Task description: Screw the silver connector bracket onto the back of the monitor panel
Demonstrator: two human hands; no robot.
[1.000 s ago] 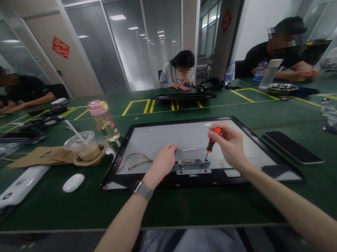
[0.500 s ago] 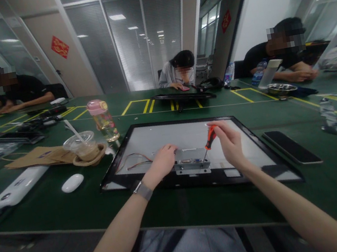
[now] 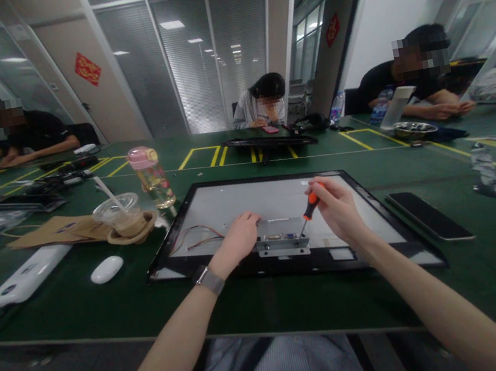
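A flat display panel [image 3: 240, 194] with a black frame and pale back lies on the green table in front of me. Near its front edge sits a silver metal bracket [image 3: 282, 245] with video ports facing me. My left hand [image 3: 239, 238] grips the bracket at its left end; the thumb is hidden. In my right hand [image 3: 335, 205] is a screwdriver [image 3: 311, 205] with an orange and black handle, slightly tilted. Its tip reaches the right end of the bracket. Thin loose wires [image 3: 199, 235] lie on the panel left of my left hand.
Right of the panel lies a black phone [image 3: 429, 216]. To the left are a white mouse [image 3: 107, 270], a white power strip [image 3: 26, 275], an iced drink cup [image 3: 123, 215] and a pink-lidded bottle [image 3: 152, 177]. Several people sit around the table; a dark monitor [image 3: 271, 141] lies farther back.
My right hand has turned and shifted slightly, its fingers now set differently around the screwdriver handle. The tip stays at the bracket's right end. My left hand has not visibly moved.
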